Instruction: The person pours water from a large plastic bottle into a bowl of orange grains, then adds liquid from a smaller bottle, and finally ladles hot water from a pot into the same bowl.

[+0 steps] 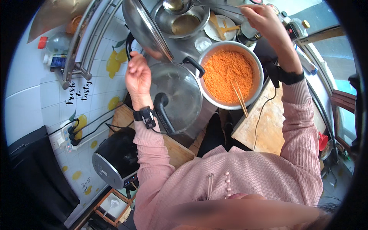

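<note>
My left hand (138, 74) grips the black handle of a domed steel lid (148, 31), which is tilted on edge over the back of a wide two-handled pot (179, 97). That pot's inside looks hazy, and its contents cannot be told. High at the right, my right hand (260, 24) holds the thin handle of a steel ladle (177, 5). Its bowl, with liquid in it, is above a steel basin (198, 21) that holds more liquid. Below my right hand, a round metal pot (260, 77) contains shredded orange food (224, 74), with wooden chopsticks (241, 99) standing in it.
A white plate (214, 30) with wooden utensils and a small clear cup (203, 44) stand behind the orange food. Bottles (297, 28) line the right rear. A black appliance (118, 158) stands left, below plugged-in cables (97, 126). A wooden board (271, 123) lies right.
</note>
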Motion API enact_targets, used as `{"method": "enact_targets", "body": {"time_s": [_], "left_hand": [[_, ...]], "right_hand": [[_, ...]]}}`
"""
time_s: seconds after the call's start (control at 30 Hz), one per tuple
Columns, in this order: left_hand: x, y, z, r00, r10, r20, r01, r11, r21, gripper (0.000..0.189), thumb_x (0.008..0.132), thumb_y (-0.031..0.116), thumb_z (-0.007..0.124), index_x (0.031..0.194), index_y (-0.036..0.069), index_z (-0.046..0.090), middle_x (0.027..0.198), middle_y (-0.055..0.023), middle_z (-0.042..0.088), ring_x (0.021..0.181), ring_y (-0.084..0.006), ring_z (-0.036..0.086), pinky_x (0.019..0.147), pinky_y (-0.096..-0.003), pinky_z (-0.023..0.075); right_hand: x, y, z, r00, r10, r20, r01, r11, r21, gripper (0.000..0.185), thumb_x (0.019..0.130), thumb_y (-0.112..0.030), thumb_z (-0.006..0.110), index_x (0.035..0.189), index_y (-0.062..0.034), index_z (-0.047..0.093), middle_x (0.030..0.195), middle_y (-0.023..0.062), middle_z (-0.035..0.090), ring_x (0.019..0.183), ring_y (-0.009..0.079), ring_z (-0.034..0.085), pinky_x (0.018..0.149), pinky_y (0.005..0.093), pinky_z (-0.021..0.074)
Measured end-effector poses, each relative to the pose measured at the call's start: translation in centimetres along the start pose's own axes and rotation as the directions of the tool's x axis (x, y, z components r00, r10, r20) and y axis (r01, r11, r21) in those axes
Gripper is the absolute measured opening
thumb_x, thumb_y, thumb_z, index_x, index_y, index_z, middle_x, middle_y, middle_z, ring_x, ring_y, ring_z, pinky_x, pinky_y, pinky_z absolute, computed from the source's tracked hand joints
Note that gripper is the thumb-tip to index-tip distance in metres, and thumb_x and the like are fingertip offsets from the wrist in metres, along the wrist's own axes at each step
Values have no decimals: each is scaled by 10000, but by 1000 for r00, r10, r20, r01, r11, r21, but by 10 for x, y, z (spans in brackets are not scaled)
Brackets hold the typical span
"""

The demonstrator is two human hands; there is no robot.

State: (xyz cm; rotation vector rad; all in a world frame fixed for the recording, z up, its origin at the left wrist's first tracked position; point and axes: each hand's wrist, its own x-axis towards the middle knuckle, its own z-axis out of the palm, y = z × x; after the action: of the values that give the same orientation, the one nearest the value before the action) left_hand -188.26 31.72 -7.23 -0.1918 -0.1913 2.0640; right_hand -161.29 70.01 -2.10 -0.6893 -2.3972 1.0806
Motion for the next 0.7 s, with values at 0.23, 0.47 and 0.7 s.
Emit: {"method": "enact_targets", "body": {"time_s": [0.23, 0.47, 0.7], "left_hand": [[2, -4, -4, 999, -36, 19, 35, 999, 20, 140, 1093, -15, 452, 1201, -67, 525, 842, -81, 529, 662, -150, 519, 581, -271, 397], [-5, -3, 0, 999, -40, 1, 39, 995, 97, 140, 1089, -6, 457, 1199, -62, 523, 832, -84, 545, 659, -151, 525, 571, -270, 396], [-13, -13, 3, 1000, -27, 4, 26, 995, 100, 139, 1083, -17, 452, 1198, -58, 519, 833, -79, 544, 656, -149, 530, 572, -272, 397]], "right_hand": [[-144, -40, -51, 988, 151, 24, -150, 989, -10, 373, 1081, -276, 630, 1218, 27, 796, 694, -31, 582, 617, 50, 497, 538, 269, 389], [-252, -49, -47, 958, 255, 132, -226, 954, -199, 240, 1006, -111, 670, 1178, -7, 802, 624, 109, 600, 508, 161, 542, 530, 337, 431], [-285, -49, -15, 989, -18, 146, 68, 937, -343, 316, 950, -78, 731, 1264, -84, 766, 709, 119, 706, 581, 237, 704, 559, 359, 546]]}}
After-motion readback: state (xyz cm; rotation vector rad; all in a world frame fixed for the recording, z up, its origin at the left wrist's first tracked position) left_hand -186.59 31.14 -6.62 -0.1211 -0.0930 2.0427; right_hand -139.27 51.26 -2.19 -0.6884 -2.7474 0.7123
